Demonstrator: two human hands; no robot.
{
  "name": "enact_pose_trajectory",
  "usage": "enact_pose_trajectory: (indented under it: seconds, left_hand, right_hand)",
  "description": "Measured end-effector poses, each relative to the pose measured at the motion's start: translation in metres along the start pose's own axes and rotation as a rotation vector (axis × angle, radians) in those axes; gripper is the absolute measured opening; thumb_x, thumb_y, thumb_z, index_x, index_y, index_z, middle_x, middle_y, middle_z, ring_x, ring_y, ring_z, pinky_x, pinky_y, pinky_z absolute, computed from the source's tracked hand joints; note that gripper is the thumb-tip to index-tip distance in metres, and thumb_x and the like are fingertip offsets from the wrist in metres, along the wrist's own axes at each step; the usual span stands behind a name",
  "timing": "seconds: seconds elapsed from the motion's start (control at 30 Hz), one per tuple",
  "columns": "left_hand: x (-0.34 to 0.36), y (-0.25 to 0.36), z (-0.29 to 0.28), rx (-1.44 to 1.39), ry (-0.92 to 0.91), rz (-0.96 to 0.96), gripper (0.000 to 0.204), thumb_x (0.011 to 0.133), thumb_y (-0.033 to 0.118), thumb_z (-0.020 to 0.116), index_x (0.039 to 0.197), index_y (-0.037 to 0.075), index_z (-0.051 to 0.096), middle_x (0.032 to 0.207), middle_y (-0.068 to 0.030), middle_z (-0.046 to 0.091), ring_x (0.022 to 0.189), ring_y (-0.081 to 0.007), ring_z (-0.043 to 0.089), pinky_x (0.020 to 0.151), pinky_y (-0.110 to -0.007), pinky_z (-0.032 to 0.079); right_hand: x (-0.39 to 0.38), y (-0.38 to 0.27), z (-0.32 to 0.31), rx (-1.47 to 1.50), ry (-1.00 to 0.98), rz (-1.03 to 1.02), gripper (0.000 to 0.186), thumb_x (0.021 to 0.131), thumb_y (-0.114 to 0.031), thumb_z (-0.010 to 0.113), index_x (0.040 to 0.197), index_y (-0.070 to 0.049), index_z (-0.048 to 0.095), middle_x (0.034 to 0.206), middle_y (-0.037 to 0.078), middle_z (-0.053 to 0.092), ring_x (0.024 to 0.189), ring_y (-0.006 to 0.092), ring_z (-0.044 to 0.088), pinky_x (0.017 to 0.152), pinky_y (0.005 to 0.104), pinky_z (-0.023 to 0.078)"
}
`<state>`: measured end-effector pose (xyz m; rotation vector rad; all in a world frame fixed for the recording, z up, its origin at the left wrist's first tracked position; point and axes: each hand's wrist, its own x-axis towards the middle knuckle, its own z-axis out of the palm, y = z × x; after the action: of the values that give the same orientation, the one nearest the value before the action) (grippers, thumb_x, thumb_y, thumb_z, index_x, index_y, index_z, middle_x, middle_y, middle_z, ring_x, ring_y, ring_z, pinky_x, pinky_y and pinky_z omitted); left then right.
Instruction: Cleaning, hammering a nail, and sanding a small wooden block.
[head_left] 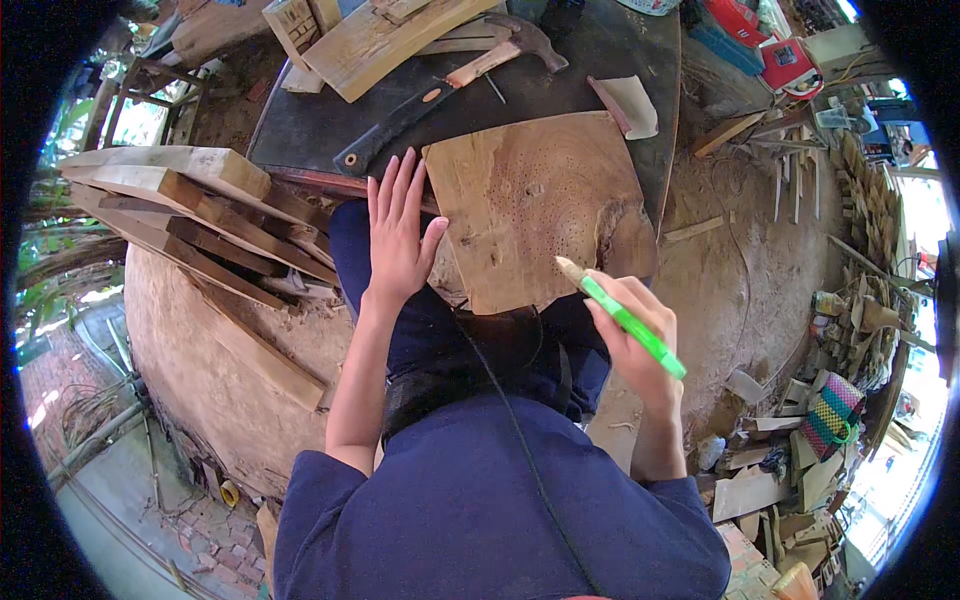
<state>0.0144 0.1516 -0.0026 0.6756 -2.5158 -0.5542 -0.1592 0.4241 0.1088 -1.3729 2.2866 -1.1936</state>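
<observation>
A flat wooden board (525, 200) with many small dots and a dark cracked patch on its right lies over my lap and the near edge of a dark tabletop (285, 125). My left hand (402, 235) is open at the board's left edge, fingers stretched toward the hammer's handle. My right hand (635, 330) grips a green pen (645, 335) with a pale tip, pointed at the lower part of the board. Behind the board lies a claw hammer (400, 125) with a black-and-wood handle, beside a nail (495, 88).
Timber offcuts (390, 50) lie at the table's back, a pale scrap (630, 105) at its right. Stacked planks (200, 220) jut out on my left. On the right are wood scraps (750, 490), a woven bag (830, 410) and a red box (780, 65) on the cluttered ground.
</observation>
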Motion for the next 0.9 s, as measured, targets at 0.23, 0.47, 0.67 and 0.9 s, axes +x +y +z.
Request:
enact_pose_trajectory:
  seconds: [0.23, 0.47, 0.67, 0.9]
  left_hand:
    - [-0.002, 0.000, 0.000, 0.002, 0.022, 0.020, 0.072, 0.107, 0.050, 0.044, 0.159, 0.001, 0.034, 0.167, -0.0174, 0.030, 0.156, -0.0374, 0.023, 0.127, -0.054, 0.011]
    - [-0.002, -0.001, 0.005, 0.012, 0.036, -0.001, 0.068, 0.109, 0.047, 0.036, 0.160, 0.003, 0.032, 0.169, -0.0145, 0.029, 0.158, -0.0332, 0.020, 0.129, -0.052, 0.005]
    - [-0.003, -0.001, 0.002, 0.042, 0.036, -0.005, 0.067, 0.109, 0.043, 0.039, 0.159, 0.000, 0.034, 0.168, -0.0168, 0.029, 0.158, -0.0358, 0.020, 0.128, -0.053, 0.008]
    - [-0.002, -0.005, 0.003, 0.051, 0.023, 0.037, 0.067, 0.108, 0.039, 0.043, 0.159, -0.002, 0.033, 0.170, -0.0172, 0.026, 0.159, -0.0370, 0.017, 0.128, -0.053, 0.008]
  right_hand:
    - [-0.005, -0.010, 0.034, 0.003, 0.045, -0.061, 0.022, 0.095, -0.005, 0.071, 0.116, -0.001, 0.072, 0.097, 0.014, 0.074, 0.080, 0.0211, 0.072, 0.071, 0.0336, 0.056]
    - [0.016, 0.002, 0.050, -0.093, 0.219, -0.087, 0.024, 0.092, -0.008, 0.073, 0.115, -0.009, 0.072, 0.088, 0.011, 0.067, 0.071, 0.0272, 0.069, 0.063, 0.0360, 0.056]
    - [0.054, 0.010, 0.050, 0.064, 0.029, -0.211, 0.019, 0.092, -0.014, 0.074, 0.110, -0.009, 0.075, 0.093, 0.010, 0.073, 0.078, 0.0271, 0.073, 0.066, 0.0357, 0.058]
    - [0.069, -0.007, 0.071, 0.125, -0.273, -0.385, 0.025, 0.095, -0.021, 0.070, 0.118, -0.014, 0.074, 0.098, 0.007, 0.072, 0.087, 0.0277, 0.072, 0.074, 0.0383, 0.060]
